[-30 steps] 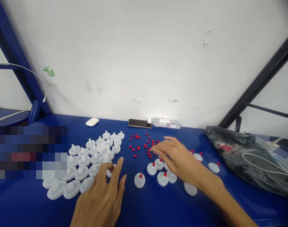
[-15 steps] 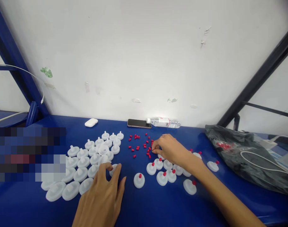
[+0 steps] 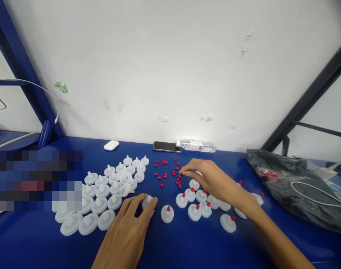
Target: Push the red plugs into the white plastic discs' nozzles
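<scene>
At lower left we have white discs [image 3: 99, 204] spread out, and beside them our left hand [image 3: 128, 220] grasps a single disc [image 3: 147, 202] between thumb and fingers. Just below centre lie red caps [image 3: 165, 175], where our right hand [image 3: 206, 177] bends its fingertips in close (whether they grip one, we cannot tell), with capped discs [image 3: 194, 212] at lower right.

Palm down, the left hand [image 3: 128, 224] points between one and two o'clock, its fingers [image 3: 148, 210] arched into a pinch. The right hand [image 3: 206, 173] points towards ten, fingertips [image 3: 186, 168] gathered close, its bare forearm [image 3: 267, 228] slanting in from four o'clock.
</scene>
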The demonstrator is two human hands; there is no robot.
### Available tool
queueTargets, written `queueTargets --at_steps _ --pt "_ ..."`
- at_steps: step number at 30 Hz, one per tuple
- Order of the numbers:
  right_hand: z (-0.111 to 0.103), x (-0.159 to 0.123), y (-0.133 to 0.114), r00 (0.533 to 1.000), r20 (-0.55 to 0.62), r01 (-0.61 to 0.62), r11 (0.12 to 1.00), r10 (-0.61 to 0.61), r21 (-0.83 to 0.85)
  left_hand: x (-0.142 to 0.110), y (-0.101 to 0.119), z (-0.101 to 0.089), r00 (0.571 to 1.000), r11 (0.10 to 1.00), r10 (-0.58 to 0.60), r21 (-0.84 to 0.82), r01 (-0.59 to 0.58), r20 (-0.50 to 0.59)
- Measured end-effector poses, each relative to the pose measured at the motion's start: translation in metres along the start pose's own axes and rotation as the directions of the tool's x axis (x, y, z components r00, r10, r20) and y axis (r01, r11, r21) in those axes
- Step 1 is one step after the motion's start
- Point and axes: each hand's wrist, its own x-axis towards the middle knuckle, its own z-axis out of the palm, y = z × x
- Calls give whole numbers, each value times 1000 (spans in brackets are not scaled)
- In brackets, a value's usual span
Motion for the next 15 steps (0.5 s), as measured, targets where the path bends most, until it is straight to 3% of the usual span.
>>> queueTargets --at_steps 3,6,11,15 --pt "-6 -7 -30 995 -96 -5 968 30 252 -3 6 -4 993 980 -118 -165 113 -21" --pt "0 -12 -56 992 -123 26 921 24 389 -6 9 -7 983 959 -176 -235 158 -55" --pt "28 -14 -69 985 -114 160 918 -126 363 -5 8 -7 979 973 -146 -201 116 -140" --pt "40 -13 -69 985 -102 170 921 -143 352 -2 8 -7 978 976 -121 -200 86 -171"
